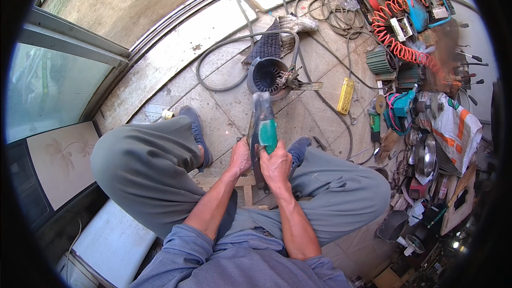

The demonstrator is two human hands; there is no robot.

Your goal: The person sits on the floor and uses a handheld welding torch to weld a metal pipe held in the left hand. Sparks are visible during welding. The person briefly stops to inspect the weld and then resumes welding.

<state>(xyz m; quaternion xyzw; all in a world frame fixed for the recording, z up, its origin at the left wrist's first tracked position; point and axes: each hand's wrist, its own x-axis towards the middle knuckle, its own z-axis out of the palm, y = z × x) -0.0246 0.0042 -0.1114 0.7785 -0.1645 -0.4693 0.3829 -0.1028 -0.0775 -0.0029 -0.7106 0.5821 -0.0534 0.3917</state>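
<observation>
My right hand (pixel 276 168) is closed round the lower end of a green-and-grey tool (pixel 268 132). The tool's blurred grey tip reaches the near rim of a round motor stator (pixel 267 78); whether they touch I cannot tell. Slots line the stator's inside, and a bundle of wires sticks out at its right. Just left of the tool, my left hand (pixel 240 157) is closed beside a long dark piece (pixel 256 156). What its fingers hold is mostly hidden. Behind the stator lies a black ribbed mat (pixel 265 42) against a whitish bundle (pixel 296 23).
A dark hose (pixel 213 87) loops round the stator's left. Further right are a yellow block with holes (pixel 345 96), a green angle grinder (pixel 375 122), a teal power tool (pixel 401 111) and a coiled orange air hose (pixel 392 37). A glass door (pixel 50 85) stands at left.
</observation>
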